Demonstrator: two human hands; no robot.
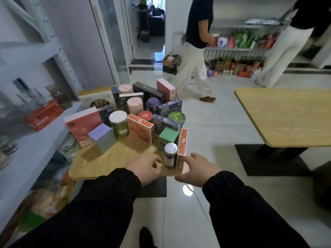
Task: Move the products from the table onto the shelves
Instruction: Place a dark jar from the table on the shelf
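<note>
A small wooden table (114,158) carries several boxes, jars and tins. At its near right corner stand a small dark jar with a silver lid (170,156) and a tall thin orange box (182,147). My left hand (146,169) sits just left of the jar, fingers curled and apart, holding nothing. My right hand (197,169) is at the foot of the orange box, fingertips touching its lower edge, without a closed grip. A green box (168,138) stands behind the jar. The white shelf unit (35,151) runs along the left.
The shelf holds a red box (43,115) and glass bottles, blurred. A second wooden table (286,117) stands to the right. Two people in white trousers (193,68) walk at the back near stocked shelves (238,51). A white cable lies on the tiled floor.
</note>
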